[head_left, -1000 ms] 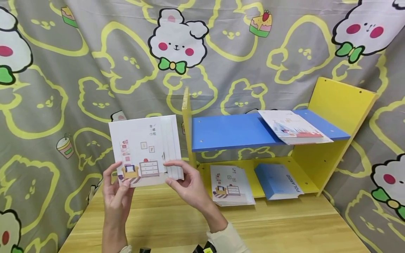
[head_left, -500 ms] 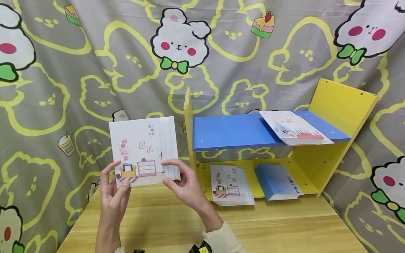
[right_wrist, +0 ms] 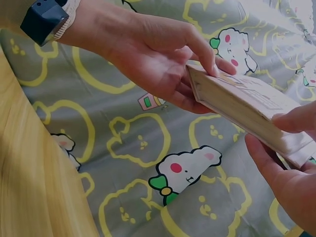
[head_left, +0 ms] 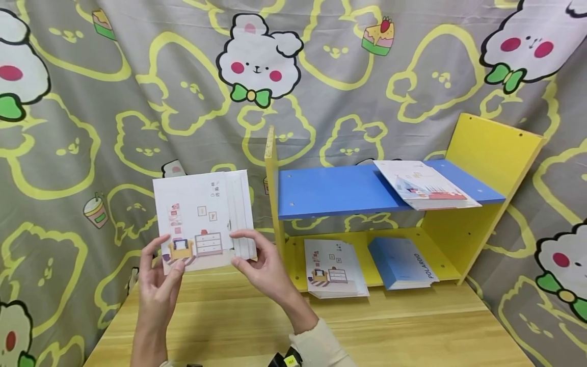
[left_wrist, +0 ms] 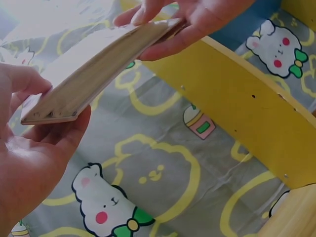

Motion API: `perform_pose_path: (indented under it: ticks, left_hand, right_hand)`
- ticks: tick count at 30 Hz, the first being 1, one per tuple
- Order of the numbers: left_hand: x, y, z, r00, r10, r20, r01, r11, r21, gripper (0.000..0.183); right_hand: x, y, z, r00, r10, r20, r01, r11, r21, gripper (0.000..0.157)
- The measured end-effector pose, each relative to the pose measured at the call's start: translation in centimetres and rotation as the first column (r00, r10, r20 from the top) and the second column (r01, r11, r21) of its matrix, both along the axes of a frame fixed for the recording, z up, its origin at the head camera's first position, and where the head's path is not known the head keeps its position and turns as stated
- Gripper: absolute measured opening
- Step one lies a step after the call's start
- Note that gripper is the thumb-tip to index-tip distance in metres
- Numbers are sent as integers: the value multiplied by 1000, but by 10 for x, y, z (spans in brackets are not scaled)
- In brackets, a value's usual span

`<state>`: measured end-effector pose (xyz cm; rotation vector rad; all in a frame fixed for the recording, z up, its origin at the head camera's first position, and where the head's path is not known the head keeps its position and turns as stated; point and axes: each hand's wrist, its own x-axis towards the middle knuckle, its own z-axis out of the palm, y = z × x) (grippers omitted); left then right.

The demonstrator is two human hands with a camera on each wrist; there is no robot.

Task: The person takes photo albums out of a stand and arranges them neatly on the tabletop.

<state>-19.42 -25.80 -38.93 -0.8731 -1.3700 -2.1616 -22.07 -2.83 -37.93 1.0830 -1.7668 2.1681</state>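
Observation:
A white-covered book (head_left: pixel 190 196), printed with an armchair and a chest of drawers, is held up over the table, front cover towards the head camera. My left hand (head_left: pixel 158 288) grips its lower left corner, thumb on the cover and fingers behind. At the lower right edge, my right hand (head_left: pixel 266 270) pinches it between thumb and fingers. Both wrist views show the thick pale page edge of the book (left_wrist: pixel 94 79) between its covers. The left hand (right_wrist: pixel 163 61) and right hand (right_wrist: pixel 286 182) hold opposite ends in the right wrist view.
Right of the hands stands a yellow shelf unit with a blue board (head_left: pixel 330 188). A white illustrated book (head_left: pixel 424 181) lies on that board. Below lie a similar room-print book (head_left: pixel 337 270) and a blue POLAROID book (head_left: pixel 403 262). A patterned curtain (head_left: pixel 348 112) hangs behind the wooden table (head_left: pixel 390 331).
Both hands and the book have shifted slightly left and a little down in the head view. The grip stays the same, and the books on the shelf have not moved.

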Motion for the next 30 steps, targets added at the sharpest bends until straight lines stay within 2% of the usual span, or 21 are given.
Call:
perform_pose_path:
  ticks: [5, 9, 12, 15, 18, 24, 30]
  left_hand:
    - [-3, -4, 1, 1000, 2, -7, -2, 1000, -16, 61]
    - [-2, -6, 1, 998, 52, 36, -50, 997, -59, 61]
    - [0, -9, 0, 989, 113, 93, -104, 990, -96, 61]
    - [2, -12, -1, 980, 145, 135, -129, 985, -118, 62]
    - [2, -14, -2, 977, 155, 148, -136, 982, -129, 63]
    - [4, -17, -4, 960, 212, 181, -193, 974, -118, 63]
    - [4, -20, -4, 952, 234, 200, -207, 967, -146, 64]
  right_hand:
    - [-2, -2, 1, 1000, 4, 25, -4, 1000, -18, 48]
    - [-2, -2, 0, 999, 9, 34, -8, 1000, -30, 46]
    - [-3, -3, -1, 999, 9, 44, -8, 1000, -19, 45]
    - [-3, -3, -3, 998, 3, 55, -3, 1000, -1, 45]
    - [-4, -4, -4, 998, -9, 62, 8, 1000, 19, 46]
    - [-7, -10, -7, 998, -6, 65, 4, 999, 36, 46]
    - [-9, -13, -11, 997, -8, 76, 6, 1000, 30, 46]
